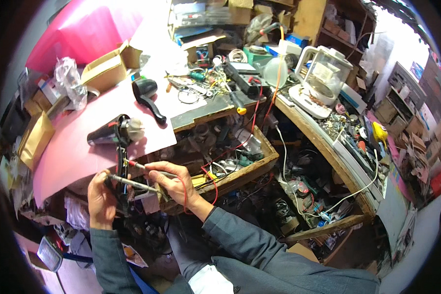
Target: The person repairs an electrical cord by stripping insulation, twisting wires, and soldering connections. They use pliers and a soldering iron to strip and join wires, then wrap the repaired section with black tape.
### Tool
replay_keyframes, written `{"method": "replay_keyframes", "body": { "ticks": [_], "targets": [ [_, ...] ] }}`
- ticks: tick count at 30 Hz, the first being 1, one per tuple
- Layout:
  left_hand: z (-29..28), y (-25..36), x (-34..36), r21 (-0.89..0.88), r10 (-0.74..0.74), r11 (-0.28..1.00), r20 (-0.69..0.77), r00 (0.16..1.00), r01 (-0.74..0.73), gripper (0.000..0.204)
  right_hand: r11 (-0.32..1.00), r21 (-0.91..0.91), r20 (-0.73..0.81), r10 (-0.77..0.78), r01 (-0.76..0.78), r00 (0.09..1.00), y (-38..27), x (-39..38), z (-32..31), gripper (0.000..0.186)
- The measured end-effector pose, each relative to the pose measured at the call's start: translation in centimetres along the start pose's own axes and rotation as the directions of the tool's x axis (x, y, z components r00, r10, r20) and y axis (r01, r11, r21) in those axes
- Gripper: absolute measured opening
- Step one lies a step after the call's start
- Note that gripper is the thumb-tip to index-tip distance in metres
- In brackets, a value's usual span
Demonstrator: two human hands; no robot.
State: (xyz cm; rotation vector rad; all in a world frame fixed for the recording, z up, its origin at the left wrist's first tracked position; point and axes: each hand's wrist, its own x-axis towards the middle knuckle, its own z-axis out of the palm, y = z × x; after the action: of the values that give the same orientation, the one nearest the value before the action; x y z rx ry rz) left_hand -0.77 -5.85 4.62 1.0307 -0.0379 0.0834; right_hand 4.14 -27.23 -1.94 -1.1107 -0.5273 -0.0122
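A black hair dryer (105, 134) lies at the edge of the pink sheet, its opened handle (122, 159) pointing toward me with wires showing inside. My left hand (102, 200) is closed beside the lower handle, apparently gripping it, though the fingers are partly hidden. My right hand (175, 180) pinches a red test probe (136, 164), its tip at the open handle. Between both hands runs a slim grey metal rod (134, 183); which hand bears it is unclear. Farther back on the sheet rests a loose black handle shell (149, 100).
A black multimeter (247, 77) with a red lead stands on the cluttered bench, near a yellow-tipped screwdriver (238, 104). Below it, an open wooden drawer (250, 164) holds parts. A glass-jug appliance (323, 78) stands right; a cardboard box (104, 73) sits at back left.
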Motion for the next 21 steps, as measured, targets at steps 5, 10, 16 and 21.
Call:
{"method": "replay_keyframes", "body": {
  "ticks": [5, 10, 16, 21],
  "targets": [
    [-1.7, -0.9, 1.1, -0.061, 0.025, 0.998, 0.069, 0.997, -0.020, 0.022, 0.998, -0.063, -0.032, -0.012, 0.010, 0.999, 0.0, 0.2, -0.4, 0.022],
    [-1.6, -0.1, 0.4, -0.047, 0.000, 0.999, 0.031, 1.000, 0.002, 0.018, 0.991, 0.132, -0.056, 0.000, 0.007, 0.998, -0.8, -0.3, -0.1, 0.022],
    [-1.1, 0.2, 0.3, -0.056, -0.008, 0.998, 0.058, 0.998, 0.011, 0.016, 0.990, 0.142, -0.037, 0.011, -0.006, 0.999, -0.8, -0.3, -0.3, 0.021],
    [-1.8, -0.3, 0.6, -0.124, 0.032, 0.992, 0.044, 0.999, -0.026, 0.017, 0.987, 0.157, -0.021, 0.017, -0.013, 1.000, -0.8, -0.5, -0.7, 0.020]
  ]
}}
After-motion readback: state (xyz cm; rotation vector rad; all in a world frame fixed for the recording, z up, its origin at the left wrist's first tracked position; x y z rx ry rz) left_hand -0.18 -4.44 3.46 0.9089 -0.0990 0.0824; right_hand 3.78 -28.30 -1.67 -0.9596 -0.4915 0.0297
